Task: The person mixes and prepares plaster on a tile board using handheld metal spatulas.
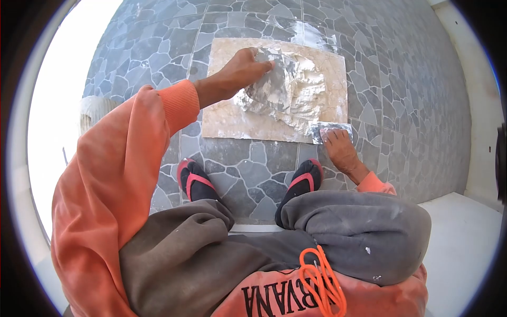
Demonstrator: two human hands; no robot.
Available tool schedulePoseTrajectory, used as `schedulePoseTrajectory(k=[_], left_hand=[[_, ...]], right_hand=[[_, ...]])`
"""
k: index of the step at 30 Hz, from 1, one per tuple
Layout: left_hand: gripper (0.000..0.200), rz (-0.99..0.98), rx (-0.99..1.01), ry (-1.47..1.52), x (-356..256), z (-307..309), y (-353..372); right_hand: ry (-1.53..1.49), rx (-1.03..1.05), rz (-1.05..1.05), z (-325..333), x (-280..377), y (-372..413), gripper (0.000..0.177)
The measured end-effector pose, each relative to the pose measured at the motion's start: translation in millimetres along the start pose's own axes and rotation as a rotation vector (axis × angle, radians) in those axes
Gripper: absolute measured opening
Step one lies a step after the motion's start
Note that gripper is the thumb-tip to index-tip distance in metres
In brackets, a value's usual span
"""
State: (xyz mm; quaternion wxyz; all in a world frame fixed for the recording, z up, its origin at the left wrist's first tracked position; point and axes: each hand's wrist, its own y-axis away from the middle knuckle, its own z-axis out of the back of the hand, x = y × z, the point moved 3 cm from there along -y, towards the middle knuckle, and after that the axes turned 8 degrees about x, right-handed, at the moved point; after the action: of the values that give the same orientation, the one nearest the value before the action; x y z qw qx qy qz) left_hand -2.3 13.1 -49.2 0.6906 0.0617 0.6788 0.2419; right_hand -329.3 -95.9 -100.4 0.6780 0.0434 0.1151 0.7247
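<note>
A mound of white putty-like paste point(309, 87) lies on a beige marbled board point(222, 124) on the floor. My left hand point(247, 70) is closed on the upper left edge of a broad, flat grey scraper point(270, 87), which rests against the left side of the paste. Smears of white cover parts of its face. At the board's lower right corner, my right hand point(339, 149) is closed on a small rectangular scraper point(316, 132), its blade also streaked with white. My fingers hide part of this smaller blade.
Grey stone-patterned floor tiles point(232, 158) surround the board, with a white smear point(309, 36) just beyond its far edge. My feet in black-and-red sandals point(196, 179) are close to the near edge. A pale wall point(441, 63) rises at right.
</note>
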Motion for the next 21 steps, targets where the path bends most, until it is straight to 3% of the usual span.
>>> schedulePoseTrajectory(k=[5,11,17,21], left_hand=[[0.047,-0.032,0.016,-0.005,3.2,-1.5,-8.4],[0.052,0.024,0.008,-0.004,-1.5,0.9,-2.3],[0.051,-0.020,0.000,-0.015,5.0,6.3,-7.1],[0.052,0.001,-0.012,-0.013,5.5,7.6,-3.7]], right_hand=[[-0.008,0.084,0.108,-26.1,19.1,-4.5,0.037],[-0.052,-0.010,-0.003,16.1,-2.1,4.2,0.036],[-0.025,0.109,0.068,-29.0,3.4,20.9,0.038],[-0.029,-0.017,0.017,8.0,-1.1,-0.5,0.036]])
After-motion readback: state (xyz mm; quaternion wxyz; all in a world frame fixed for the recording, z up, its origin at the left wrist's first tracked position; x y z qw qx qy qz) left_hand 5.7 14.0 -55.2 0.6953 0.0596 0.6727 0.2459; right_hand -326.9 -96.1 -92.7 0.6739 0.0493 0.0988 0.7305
